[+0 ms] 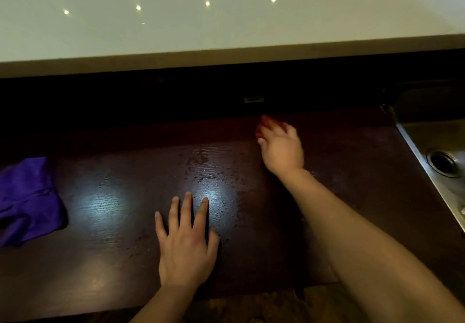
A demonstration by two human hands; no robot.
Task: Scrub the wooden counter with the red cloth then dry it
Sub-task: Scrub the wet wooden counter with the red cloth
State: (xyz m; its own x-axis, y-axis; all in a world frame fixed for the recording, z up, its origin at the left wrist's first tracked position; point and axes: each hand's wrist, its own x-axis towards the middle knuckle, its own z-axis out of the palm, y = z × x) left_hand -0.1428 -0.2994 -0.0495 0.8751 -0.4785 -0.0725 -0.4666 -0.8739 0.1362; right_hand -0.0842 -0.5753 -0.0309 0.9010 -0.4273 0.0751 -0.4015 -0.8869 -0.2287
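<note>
The dark wooden counter (120,222) fills the lower view, wet and speckled with droplets in its middle. My right hand (281,150) reaches to the counter's far edge and presses on the red cloth (264,122), of which only a small blurred part shows beyond my fingers. My left hand (187,243) lies flat on the wood near the front edge, fingers spread, holding nothing.
A purple cloth (27,199) lies crumpled at the counter's left end. A steel sink (442,169) with a drain borders the counter on the right. A white raised ledge (226,21) overhangs the back, with a dark recess beneath it.
</note>
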